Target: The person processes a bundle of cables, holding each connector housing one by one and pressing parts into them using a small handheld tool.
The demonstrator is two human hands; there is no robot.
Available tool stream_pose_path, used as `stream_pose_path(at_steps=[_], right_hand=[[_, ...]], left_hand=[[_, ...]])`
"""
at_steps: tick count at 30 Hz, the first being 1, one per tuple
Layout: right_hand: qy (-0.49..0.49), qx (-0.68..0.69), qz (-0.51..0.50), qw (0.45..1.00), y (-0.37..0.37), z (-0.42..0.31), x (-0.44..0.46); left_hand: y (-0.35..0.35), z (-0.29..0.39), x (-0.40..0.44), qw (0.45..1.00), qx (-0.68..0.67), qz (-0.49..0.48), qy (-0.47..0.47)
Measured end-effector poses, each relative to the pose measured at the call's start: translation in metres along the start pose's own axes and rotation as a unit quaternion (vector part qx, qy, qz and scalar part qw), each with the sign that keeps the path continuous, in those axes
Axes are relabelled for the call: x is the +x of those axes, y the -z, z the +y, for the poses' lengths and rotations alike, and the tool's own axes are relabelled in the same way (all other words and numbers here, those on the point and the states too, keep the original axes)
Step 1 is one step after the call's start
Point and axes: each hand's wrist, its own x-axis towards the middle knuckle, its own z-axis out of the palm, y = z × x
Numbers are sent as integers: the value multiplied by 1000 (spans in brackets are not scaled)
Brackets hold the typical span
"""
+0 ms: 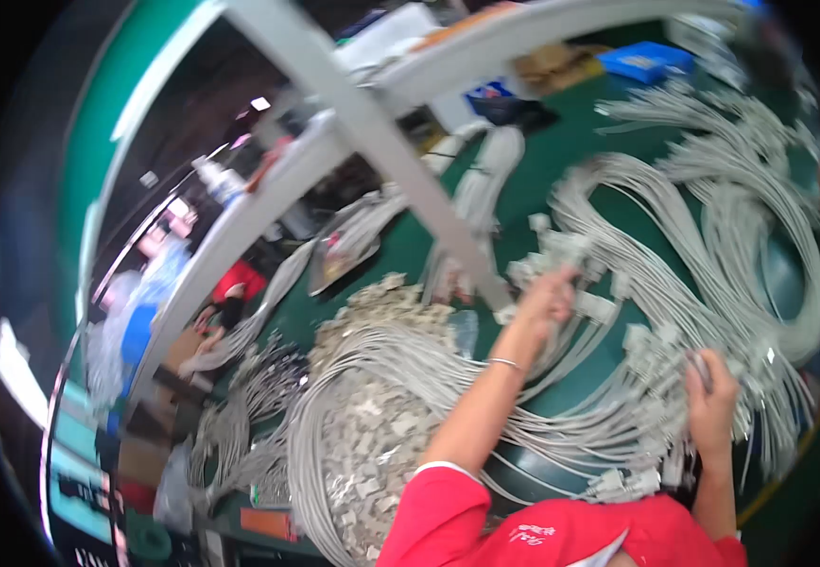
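On the green table, my left hand (549, 300) is at the pale connectors (561, 250) on the ends of a grey cable bundle (618, 236). Its fingers are bent together, and what they grip is too blurred to tell. Lower right, my right hand (712, 386) is closed with a small dark piece between thumb and fingers, beside more white connectors (651, 354). A long looped bundle of grey cables (391, 350) passes under my left forearm towards these connectors. Left of that forearm lies a large heap of small pale parts (362, 454).
A pale frame post (410, 180) slants across the table. More cable coils (797, 274) lie at the right. A blue box (646, 60) stands at the back. Across the table at left, a co-worker's hand (211, 331) is near other cables. An orange box (266, 523) lies at lower left.
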Motion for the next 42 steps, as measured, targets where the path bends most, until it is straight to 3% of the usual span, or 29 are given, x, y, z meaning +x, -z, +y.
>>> stream_pose_path(at_steps=[2,4,6,9,11,13,14,15,16,19,21,23,25,26,29,31,37,39,42], right_hand=[[-41,93,-3,995,-5,7,-3],[-35,52,-15,998,0,7,-1],[-70,111,34,991,-6,8,2],[-70,253,-34,964,9,18,20],[-33,279,-21,959,0,-10,40],[-22,366,105,924,-16,-51,48],[4,390,58,919,-15,-48,50],[7,421,10,907,-18,-49,47],[8,449,-39,893,-19,-52,44],[44,311,-47,948,-24,-66,27],[92,252,-62,961,-17,-68,25],[138,181,-52,972,-11,-62,26],[107,204,13,973,-6,-65,26],[118,176,11,977,-3,-65,27],[235,95,-20,967,-9,-66,28],[231,104,-34,967,-9,-61,32],[153,124,-54,979,-8,-63,25],[150,133,-88,976,-5,-62,24],[93,214,-132,963,-9,-49,26]], left_hand=[[-19,0,-12,993,74,10,-91],[-38,6,-33,976,106,-43,-184],[-50,10,-56,955,117,-95,-256],[-62,13,-81,924,182,-197,-272],[-81,25,-111,903,250,-268,-226],[-91,16,-119,866,315,-322,-215],[-94,10,-120,847,339,-339,-231],[-98,11,-126,846,381,-331,-173],[-101,7,-129,846,357,-345,-196],[-104,0,-126,813,382,-365,-244],[-104,8,-130,835,429,-340,-60],[-107,9,-132,863,381,-322,-83],[-105,3,-124,903,288,-285,-142],[-105,3,-122,903,292,-283,-142],[-106,-1,-115,877,306,-256,-267],[-97,-10,-100,889,347,-253,-156],[-107,-4,-113,916,293,-215,-169],[-108,-4,-117,918,280,-271,-71],[-102,-20,-113,943,218,-253,-19]])
